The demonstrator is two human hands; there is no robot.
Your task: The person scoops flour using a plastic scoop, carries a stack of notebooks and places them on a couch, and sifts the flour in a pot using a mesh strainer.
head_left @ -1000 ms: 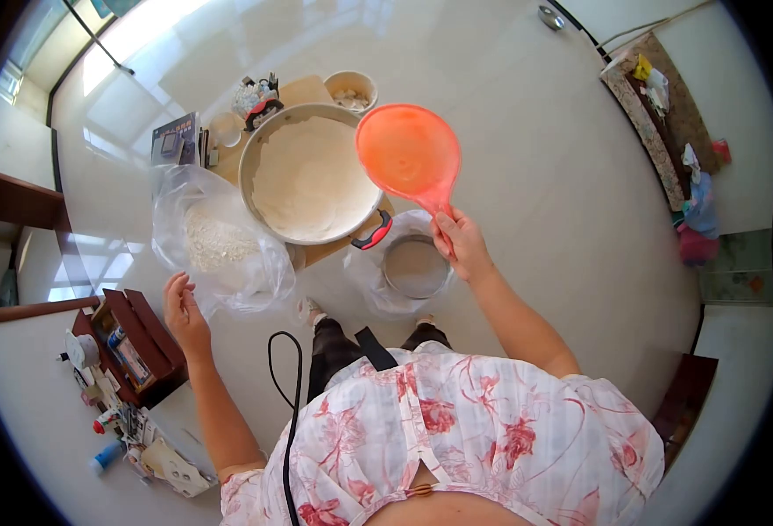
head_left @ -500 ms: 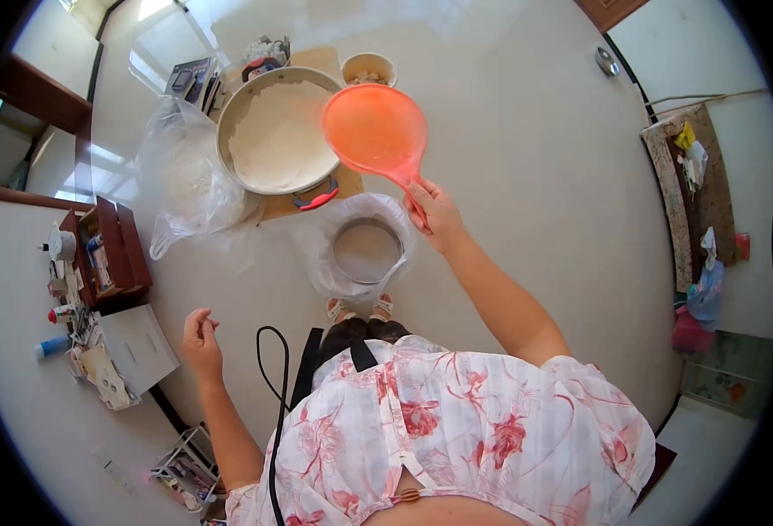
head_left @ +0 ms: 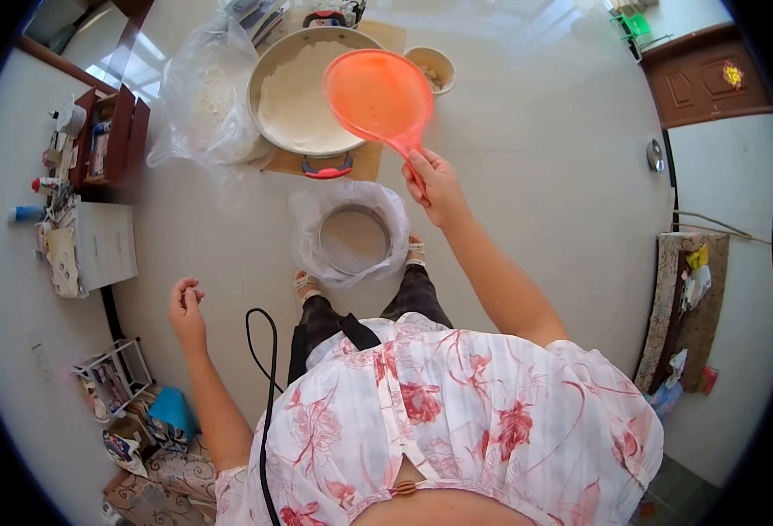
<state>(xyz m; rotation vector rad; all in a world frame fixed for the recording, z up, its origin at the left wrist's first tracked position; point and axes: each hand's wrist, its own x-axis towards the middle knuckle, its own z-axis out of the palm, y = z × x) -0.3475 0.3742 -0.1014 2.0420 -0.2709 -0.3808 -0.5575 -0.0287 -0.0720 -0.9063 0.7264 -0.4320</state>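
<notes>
My right hand is wrapped round the handle of an orange-red plastic ladle, held level over the right side of a large round pan. Pale flour covers much of the bottom of the pan, which has red and black handles. My left hand hangs in the air at the left, fingers loosely curled and somewhat apart, with nothing in it. Between my feet and the pan, a round sieve sits on a white plastic bag.
Left of the pan lies a clear plastic bag with flaky pale stuff. A small bowl stands at its right. A board is under the pan. Farther out are a white cabinet and a brown bench.
My view has turned and the pan appears higher up. I have stepped my feet apart on either side of the sieve. The ladle stays in my right hand near the pan.
</notes>
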